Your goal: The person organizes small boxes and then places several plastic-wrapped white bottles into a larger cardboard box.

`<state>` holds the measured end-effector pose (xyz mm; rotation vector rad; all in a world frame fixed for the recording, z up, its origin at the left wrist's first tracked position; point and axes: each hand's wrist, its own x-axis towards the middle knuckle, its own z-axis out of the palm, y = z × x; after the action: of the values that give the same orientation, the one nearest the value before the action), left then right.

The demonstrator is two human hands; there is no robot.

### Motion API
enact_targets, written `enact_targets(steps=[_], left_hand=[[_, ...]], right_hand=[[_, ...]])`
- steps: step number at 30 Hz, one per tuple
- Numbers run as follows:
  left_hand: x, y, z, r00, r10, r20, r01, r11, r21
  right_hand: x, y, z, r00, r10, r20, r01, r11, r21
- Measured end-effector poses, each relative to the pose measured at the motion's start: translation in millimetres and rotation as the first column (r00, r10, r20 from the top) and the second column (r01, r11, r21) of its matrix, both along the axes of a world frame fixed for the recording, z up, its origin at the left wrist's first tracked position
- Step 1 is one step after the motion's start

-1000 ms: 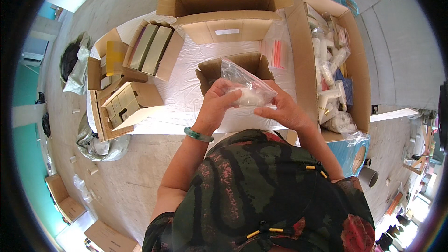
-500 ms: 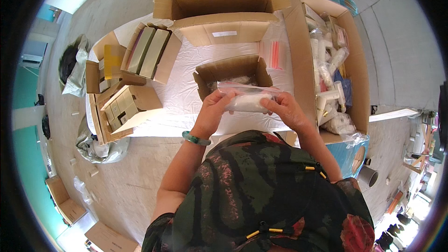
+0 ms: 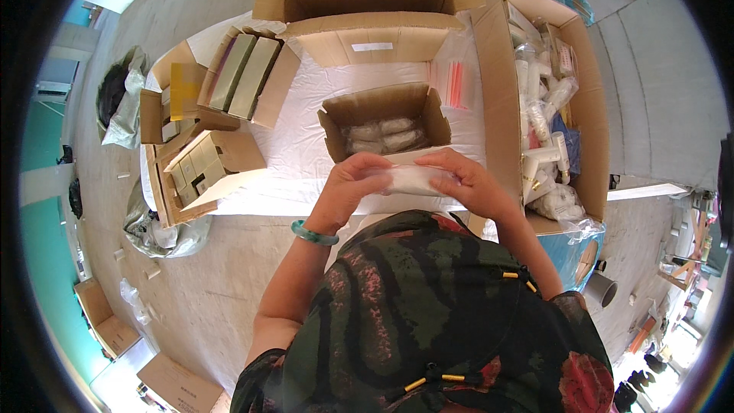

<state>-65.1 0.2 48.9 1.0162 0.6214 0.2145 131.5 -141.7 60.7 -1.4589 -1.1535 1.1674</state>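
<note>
Packing partly done: few packets (image 3: 382, 136) already in small box (image 3: 382, 107) just beyond fingers; left hand (image 3: 353, 183) and right hand (image 3: 466, 182) pinching another white packet (image 3: 413, 180), not yet boxed.

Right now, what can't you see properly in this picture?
- Head view: the clear plastic packet is mostly covered by the left hand and right hand.
- The wrapped white items in the small open cardboard box are too small to identify.
- The white table near edge hides behind the person's patterned top.
</note>
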Motion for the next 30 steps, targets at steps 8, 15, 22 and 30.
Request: enact_targets(steps=[8, 15, 22, 30], left_hand=[[-2.7, 2.6, -1.3, 0.996, -0.035, -0.078, 0.029, 0.997, -0.077], [9.9, 11.3, 8.2, 0.971, -0.217, -0.105, 0.24, 0.912, 0.332], [37.1, 74.7, 10.2, 0.978, 0.201, -0.048, -0.164, 0.897, 0.41], [82.9, 77.4, -96.4, 0.904, -0.22, -0.366, 0.408, 0.699, 0.587]], right_hand=[[-10.6, 0.0, 8.0, 0.93, 0.105, 0.353, -0.094, 0.994, -0.049], [2.4, 3.6, 1.6, 0.987, 0.04, 0.154, -0.012, 0.984, -0.176], [8.6, 11.9, -35.8, 0.921, -0.022, 0.39, 0.067, 0.992, -0.103], [-6.4, -8.2, -57.3, 0.865, 0.092, 0.494, -0.001, 0.983, -0.181]])
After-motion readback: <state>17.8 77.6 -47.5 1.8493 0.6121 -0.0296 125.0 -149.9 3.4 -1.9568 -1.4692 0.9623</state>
